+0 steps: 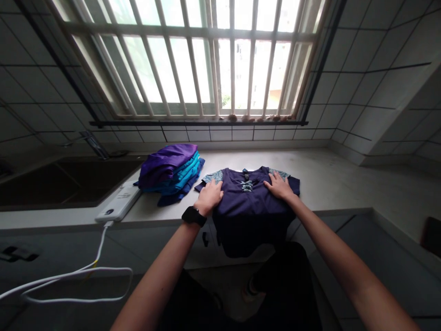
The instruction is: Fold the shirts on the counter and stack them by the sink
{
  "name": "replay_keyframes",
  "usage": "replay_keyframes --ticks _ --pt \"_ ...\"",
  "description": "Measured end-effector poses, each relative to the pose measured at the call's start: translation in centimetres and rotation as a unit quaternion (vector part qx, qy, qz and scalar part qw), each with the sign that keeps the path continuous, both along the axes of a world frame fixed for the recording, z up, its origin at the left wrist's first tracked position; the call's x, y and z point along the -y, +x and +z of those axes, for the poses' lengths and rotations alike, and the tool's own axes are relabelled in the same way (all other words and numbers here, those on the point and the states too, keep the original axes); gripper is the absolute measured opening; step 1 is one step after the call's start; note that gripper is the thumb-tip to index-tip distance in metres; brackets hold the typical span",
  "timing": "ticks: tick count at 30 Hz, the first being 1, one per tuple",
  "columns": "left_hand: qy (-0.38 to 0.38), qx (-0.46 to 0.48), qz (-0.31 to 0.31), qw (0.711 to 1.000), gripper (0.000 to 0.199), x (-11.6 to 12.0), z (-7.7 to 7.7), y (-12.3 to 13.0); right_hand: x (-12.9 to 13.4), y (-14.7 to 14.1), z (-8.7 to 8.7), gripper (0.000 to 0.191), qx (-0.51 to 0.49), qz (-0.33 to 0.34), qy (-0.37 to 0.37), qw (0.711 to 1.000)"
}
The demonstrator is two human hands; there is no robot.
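Observation:
A dark navy short-sleeved shirt (246, 197) is spread on the white counter, its lower part hanging over the front edge. It has patterned light-blue shoulders and knotted fastenings below the neckline. My left hand (210, 196) rests on its left shoulder area, fingers stretched out; a black watch (194, 216) is on that wrist. On the opposite shoulder my right hand (279, 186) lies with its fingers spread. Neither hand grips the cloth visibly. To the left of the shirt is a pile of folded clothes (170, 172), purple on top with bright blue layers beneath.
A dark sink (65, 179) with a faucet (94, 145) is at the left. Beside the pile, a white power bank (119, 204) has a white cable (101, 248) hanging off the counter (330, 179). A barred window (206, 59) is behind, with small objects along its sill.

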State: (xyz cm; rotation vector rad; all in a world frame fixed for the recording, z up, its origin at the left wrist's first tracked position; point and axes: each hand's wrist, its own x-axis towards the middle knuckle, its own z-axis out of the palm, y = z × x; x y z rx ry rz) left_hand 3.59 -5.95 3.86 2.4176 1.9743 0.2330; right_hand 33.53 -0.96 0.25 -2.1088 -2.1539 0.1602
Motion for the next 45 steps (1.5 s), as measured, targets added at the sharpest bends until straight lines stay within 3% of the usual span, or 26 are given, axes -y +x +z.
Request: replay_keyframes --ticks 2,4,9,13,17,22,26,31,38,40,43,45 --pt "0.001 -0.019 0.057 0.998 0.042 0.3 -0.6 -0.3 0.0 -0.2 0.1 0.074 -0.012 -0.058 -0.003 0.998" --pt "0.016 -0.032 0.072 0.997 0.042 0.5 -0.9 -1.7 -0.1 -0.2 0.2 0.075 -0.021 -0.085 -0.006 0.996" --pt "-0.025 0.006 0.106 0.994 0.037 0.9 -0.9 -5.4 -0.7 0.4 -0.1 0.078 -0.028 -0.056 -0.02 0.998" --pt "0.022 0.017 0.111 0.993 0.025 0.7 -0.9 -6.1 -1.3 0.9 -0.2 0.077 -0.05 -0.044 -0.032 0.997" --pt "0.011 0.123 0.094 0.988 0.02 0.2 -1.0 -7.6 -1.9 1.7 0.2 0.072 -0.087 -0.037 -0.038 0.995" --pt "0.028 0.163 0.074 0.983 0.029 0.0 -1.5 -9.1 -2.2 2.7 0.9 0.063 -0.171 -0.02 -0.042 0.984" --pt "0.018 0.104 0.035 0.994 0.035 0.3 -1.3 -8.2 -2.2 2.8 0.9 0.061 -0.179 -0.024 -0.034 0.983" --pt "0.007 -0.016 0.095 0.995 0.037 1.2 -0.1 -7.7 -2.4 2.7 0.7 0.058 -0.173 -0.029 -0.038 0.984" --pt "0.094 -0.139 0.141 0.976 0.049 2.8 0.3 -5.4 -3.2 3.4 0.9 0.058 -0.182 -0.039 -0.025 0.982" --pt "0.104 -0.133 0.091 0.981 0.046 2.2 0.5 -3.6 -3.4 3.1 1.1 0.054 -0.168 -0.049 -0.026 0.984" --pt "0.06 -0.091 -0.021 0.994 0.044 0.1 0.4 -0.9 -3.4 1.0 1.3 0.052 -0.129 -0.082 -0.009 0.988" --pt "0.008 -0.059 -0.027 0.998 0.05 -1.5 -0.4 0.4 -2.9 -1.1 1.1 0.053 -0.087 -0.065 0.014 0.994"
